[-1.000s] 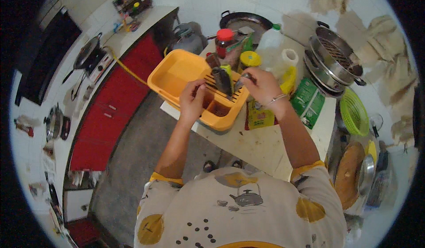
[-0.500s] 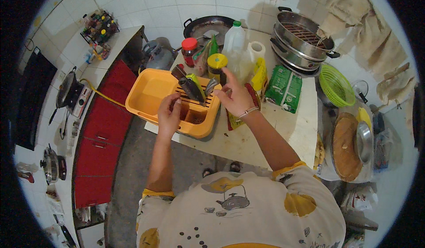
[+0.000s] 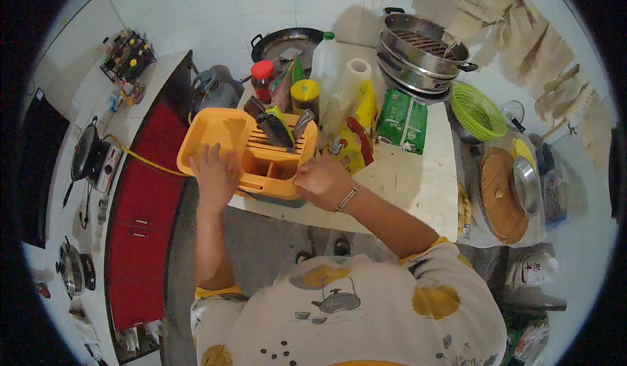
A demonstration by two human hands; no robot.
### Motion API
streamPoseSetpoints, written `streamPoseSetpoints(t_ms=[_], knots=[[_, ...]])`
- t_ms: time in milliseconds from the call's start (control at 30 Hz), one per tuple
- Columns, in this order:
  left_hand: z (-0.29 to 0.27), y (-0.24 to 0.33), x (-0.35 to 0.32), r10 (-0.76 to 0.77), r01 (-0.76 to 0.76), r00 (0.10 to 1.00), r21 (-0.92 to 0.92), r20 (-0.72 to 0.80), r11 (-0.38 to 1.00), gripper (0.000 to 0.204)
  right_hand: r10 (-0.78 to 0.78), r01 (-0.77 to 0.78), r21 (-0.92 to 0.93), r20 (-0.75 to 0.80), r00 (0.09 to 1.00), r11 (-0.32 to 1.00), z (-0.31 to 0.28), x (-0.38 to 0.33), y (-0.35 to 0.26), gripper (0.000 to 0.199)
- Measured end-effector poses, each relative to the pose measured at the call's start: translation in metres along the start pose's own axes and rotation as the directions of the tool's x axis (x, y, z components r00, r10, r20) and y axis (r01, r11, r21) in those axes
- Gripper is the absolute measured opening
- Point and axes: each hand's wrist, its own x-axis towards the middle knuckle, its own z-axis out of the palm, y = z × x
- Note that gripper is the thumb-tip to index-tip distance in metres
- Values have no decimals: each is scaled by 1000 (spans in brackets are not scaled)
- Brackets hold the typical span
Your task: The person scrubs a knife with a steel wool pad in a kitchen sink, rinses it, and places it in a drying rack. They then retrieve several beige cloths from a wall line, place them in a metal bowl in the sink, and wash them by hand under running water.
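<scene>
While the yellow rack (image 3: 225, 137) overhangs the surface's (image 3: 398, 183) left edge, the left hand (image 3: 214, 170) lies spread on its near rim and the right hand (image 3: 321, 182) grips its near corner, steadying it, knives (image 3: 277, 126) upright inside.

Bottles and jars (image 3: 305, 95) crowd behind the yellow rack (image 3: 245, 147); bare counter (image 3: 405, 183) lies open rightward.

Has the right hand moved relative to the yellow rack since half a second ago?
Yes. The right hand has dropped from above the knife slots, near the knives, to the near edge of the yellow rack, by its front compartments.
</scene>
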Motion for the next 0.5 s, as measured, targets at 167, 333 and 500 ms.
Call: streamPoseSetpoints(t_ms=[167,333,500], knots=[[13,-7,-28,-178,217,976,-553,125,804,29,120,8,520,-214,969,854,11,-4,-8,22],[23,-11,-34,-120,122,992,-533,39,837,26,255,-98,361,-418,872,927,39,-11,9,18],[26,-17,-52,-38,0,989,-255,-143,967,26,534,-278,507,-475,699,816,53,-24,20,16]])
